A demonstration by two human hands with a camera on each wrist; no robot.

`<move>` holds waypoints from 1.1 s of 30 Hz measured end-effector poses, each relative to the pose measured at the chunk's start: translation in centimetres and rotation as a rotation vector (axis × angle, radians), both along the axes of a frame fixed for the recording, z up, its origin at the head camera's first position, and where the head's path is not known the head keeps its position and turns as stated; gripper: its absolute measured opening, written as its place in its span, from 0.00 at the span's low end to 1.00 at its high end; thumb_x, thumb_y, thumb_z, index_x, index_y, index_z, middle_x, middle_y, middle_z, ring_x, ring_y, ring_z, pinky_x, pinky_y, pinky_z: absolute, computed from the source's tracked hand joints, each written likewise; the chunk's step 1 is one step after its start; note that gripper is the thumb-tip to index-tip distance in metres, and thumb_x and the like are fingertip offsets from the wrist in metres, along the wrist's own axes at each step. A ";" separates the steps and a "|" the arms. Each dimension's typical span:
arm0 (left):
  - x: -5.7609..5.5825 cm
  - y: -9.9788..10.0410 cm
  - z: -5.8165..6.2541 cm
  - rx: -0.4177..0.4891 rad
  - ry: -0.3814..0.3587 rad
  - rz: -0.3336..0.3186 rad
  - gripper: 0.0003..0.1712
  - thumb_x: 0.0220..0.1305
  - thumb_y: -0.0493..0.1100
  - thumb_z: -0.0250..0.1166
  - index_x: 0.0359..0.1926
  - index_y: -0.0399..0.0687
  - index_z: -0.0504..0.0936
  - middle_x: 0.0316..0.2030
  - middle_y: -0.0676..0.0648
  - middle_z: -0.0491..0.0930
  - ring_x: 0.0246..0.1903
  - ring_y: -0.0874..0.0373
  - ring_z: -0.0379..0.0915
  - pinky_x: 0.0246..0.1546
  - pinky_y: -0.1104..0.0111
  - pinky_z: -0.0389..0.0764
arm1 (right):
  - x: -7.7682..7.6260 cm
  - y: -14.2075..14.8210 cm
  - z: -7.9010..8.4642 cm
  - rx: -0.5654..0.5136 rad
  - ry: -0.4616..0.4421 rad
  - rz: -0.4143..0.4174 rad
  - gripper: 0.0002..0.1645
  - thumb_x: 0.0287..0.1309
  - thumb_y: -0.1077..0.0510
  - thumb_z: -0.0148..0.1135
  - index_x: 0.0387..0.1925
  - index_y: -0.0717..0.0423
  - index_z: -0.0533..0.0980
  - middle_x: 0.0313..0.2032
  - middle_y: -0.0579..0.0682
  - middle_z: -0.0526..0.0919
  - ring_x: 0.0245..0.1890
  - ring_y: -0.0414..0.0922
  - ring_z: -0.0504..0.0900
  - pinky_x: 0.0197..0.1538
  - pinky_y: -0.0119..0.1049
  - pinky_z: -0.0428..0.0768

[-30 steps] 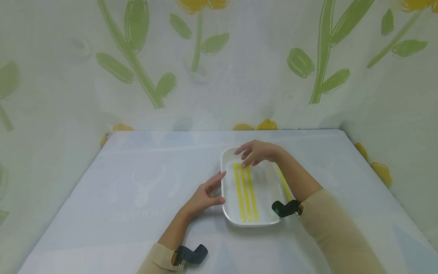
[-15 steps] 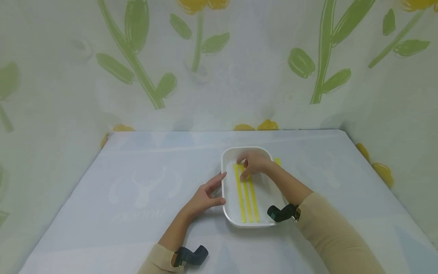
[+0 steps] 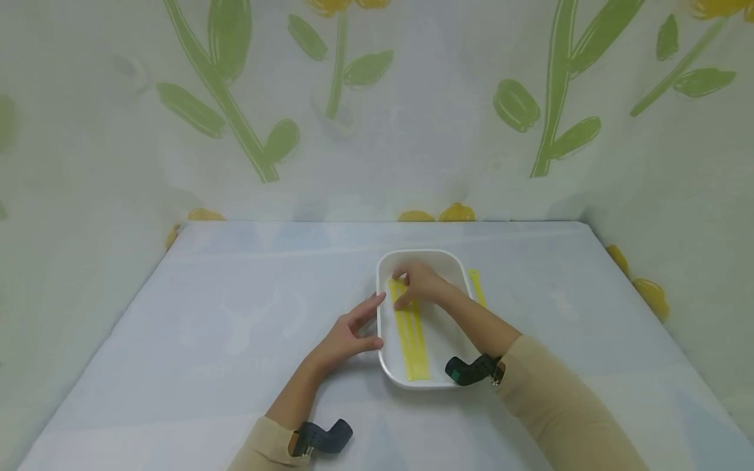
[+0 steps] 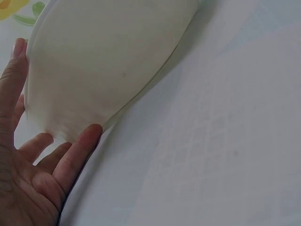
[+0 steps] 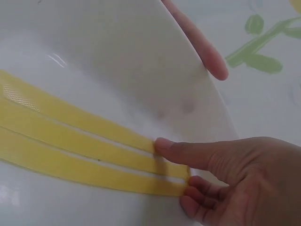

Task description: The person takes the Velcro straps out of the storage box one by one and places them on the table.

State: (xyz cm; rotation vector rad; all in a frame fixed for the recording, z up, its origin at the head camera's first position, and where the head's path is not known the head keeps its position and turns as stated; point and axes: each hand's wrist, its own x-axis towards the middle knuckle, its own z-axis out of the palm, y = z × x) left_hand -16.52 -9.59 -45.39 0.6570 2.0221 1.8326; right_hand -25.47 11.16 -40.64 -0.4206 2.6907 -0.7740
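Note:
A white rounded tray [image 3: 442,343] lies on the table, with three flat yellow strips [image 3: 414,347] side by side in it. One strip has a textured patch at its end in the right wrist view. My right hand [image 3: 419,282] reaches into the tray and pinches the strips' far ends, thumb [image 5: 188,153] along one edge and curled fingers at the other. My left hand [image 3: 347,337] stays at the tray's left side. Its spread fingers and thumb touch the outer wall [image 4: 108,61].
Another yellow strip [image 3: 478,288] lies on the table just right of the tray, partly hidden by the tray and right arm. The pale table [image 3: 247,281] meets flower-printed cloth walls [image 3: 412,144] at the back and sides.
My right hand has lowered into the tray and moved left. The three strips have slid left and sit closer together. The left hand keeps its place against the tray.

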 end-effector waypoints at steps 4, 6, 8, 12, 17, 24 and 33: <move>0.0 0.1 0.1 0.001 0.009 -0.007 0.45 0.54 0.42 0.71 0.71 0.54 0.59 0.73 0.47 0.49 0.70 0.47 0.50 0.55 0.62 0.74 | 0.1 -0.4 -0.1 0.005 0.020 -0.008 0.39 0.32 0.53 0.81 0.51 0.57 0.77 0.40 0.54 0.80 0.42 0.48 0.76 0.45 0.39 0.76; 0.0 0.1 0.1 0.006 0.016 -0.008 0.46 0.54 0.44 0.71 0.71 0.53 0.59 0.73 0.47 0.49 0.70 0.47 0.50 0.56 0.62 0.74 | 0.2 -0.5 -0.3 -0.007 0.025 -0.015 0.39 0.32 0.53 0.81 0.51 0.57 0.77 0.40 0.54 0.80 0.42 0.49 0.76 0.45 0.39 0.76; 0.1 0.1 0.0 0.011 0.029 -0.009 0.47 0.53 0.47 0.72 0.71 0.51 0.59 0.73 0.47 0.49 0.70 0.47 0.50 0.57 0.62 0.73 | 0.2 -0.5 -0.4 -0.020 0.028 -0.021 0.38 0.32 0.53 0.81 0.50 0.57 0.78 0.40 0.54 0.80 0.42 0.49 0.77 0.45 0.39 0.76; 0.1 0.1 -0.1 0.022 0.042 -0.014 0.50 0.51 0.53 0.72 0.71 0.50 0.59 0.73 0.45 0.49 0.70 0.45 0.50 0.57 0.62 0.72 | 0.3 -0.5 -0.5 -0.041 0.043 -0.005 0.33 0.34 0.54 0.80 0.46 0.58 0.79 0.40 0.54 0.80 0.42 0.49 0.76 0.46 0.39 0.76; 0.2 0.2 -0.2 0.029 0.035 -0.020 0.51 0.50 0.55 0.72 0.71 0.50 0.59 0.73 0.46 0.48 0.70 0.45 0.50 0.57 0.64 0.73 | 0.5 -0.4 -0.4 -0.120 0.068 -0.011 0.26 0.41 0.54 0.77 0.43 0.59 0.80 0.37 0.53 0.80 0.39 0.47 0.76 0.43 0.37 0.77; 0.1 0.2 -0.2 0.016 0.048 -0.019 0.50 0.50 0.57 0.71 0.71 0.53 0.58 0.73 0.46 0.48 0.70 0.45 0.51 0.59 0.60 0.70 | 0.4 -0.3 -0.1 -0.358 -0.047 -0.075 0.22 0.51 0.57 0.69 0.46 0.64 0.76 0.33 0.57 0.85 0.28 0.44 0.82 0.31 0.33 0.80; 0.1 0.1 -0.1 -0.009 0.005 -0.013 0.46 0.56 0.46 0.70 0.72 0.57 0.57 0.73 0.49 0.48 0.71 0.47 0.49 0.57 0.62 0.73 | 0.3 -0.5 0.1 -0.703 -0.203 -0.162 0.28 0.53 0.64 0.65 0.57 0.65 0.70 0.38 0.61 0.85 0.28 0.45 0.85 0.37 0.39 0.85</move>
